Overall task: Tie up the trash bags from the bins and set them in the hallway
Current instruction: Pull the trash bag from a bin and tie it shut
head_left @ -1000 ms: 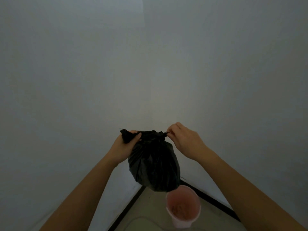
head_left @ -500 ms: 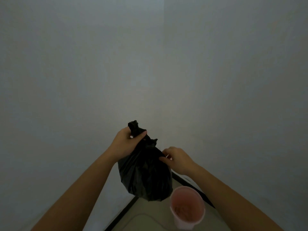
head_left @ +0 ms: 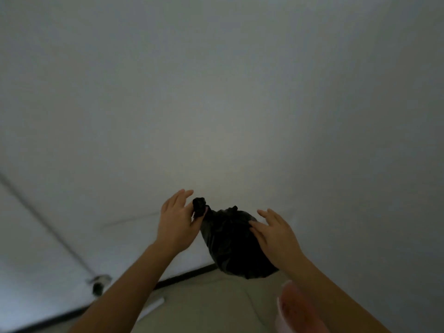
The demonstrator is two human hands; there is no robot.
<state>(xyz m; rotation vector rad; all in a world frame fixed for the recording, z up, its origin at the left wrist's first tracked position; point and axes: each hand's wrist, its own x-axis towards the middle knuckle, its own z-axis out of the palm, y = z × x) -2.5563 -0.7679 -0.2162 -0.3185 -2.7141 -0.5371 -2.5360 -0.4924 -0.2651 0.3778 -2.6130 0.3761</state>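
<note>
While the left hand [head_left: 176, 224] pinches the unlabelled black trash bag's [head_left: 234, 246] tail, the right hand [head_left: 274, 234] rests spread against it.

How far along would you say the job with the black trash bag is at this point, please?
Done: the black trash bag is out of the pink bin, its neck gathered. In hand: the left hand pinches the twisted tail; the right hand rests open against its side. Left: setting it in the hallway.
</note>
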